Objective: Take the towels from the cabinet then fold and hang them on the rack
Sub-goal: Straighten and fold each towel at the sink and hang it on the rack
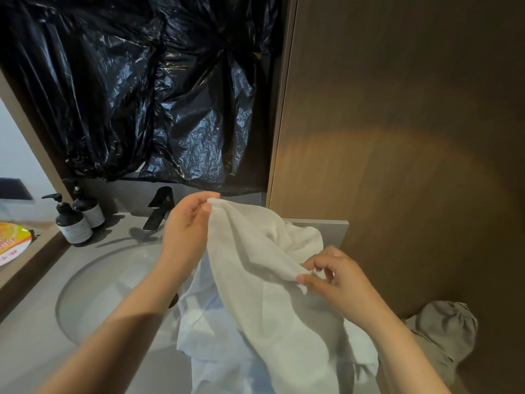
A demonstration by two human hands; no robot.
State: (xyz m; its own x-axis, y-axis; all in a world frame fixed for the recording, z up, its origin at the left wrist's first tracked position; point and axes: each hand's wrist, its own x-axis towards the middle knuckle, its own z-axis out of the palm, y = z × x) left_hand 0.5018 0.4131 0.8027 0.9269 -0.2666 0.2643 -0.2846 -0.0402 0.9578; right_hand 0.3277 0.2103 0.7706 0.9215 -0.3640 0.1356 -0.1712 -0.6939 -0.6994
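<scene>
Now I see the left hand (187, 223) pinching the far corner of the white towel (255, 265). The right hand (335, 277) pinches a near edge. The towel drapes over the right side of the sink (93, 280). A black tap (159, 209) and 2 pump bottles (74, 223) stand far left. A brown panel (397, 137) crowds the right.

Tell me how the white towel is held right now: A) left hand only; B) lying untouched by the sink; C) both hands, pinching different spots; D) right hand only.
C: the left hand pinches a raised corner of the white towel, and the right hand pinches its edge lower down.
</scene>
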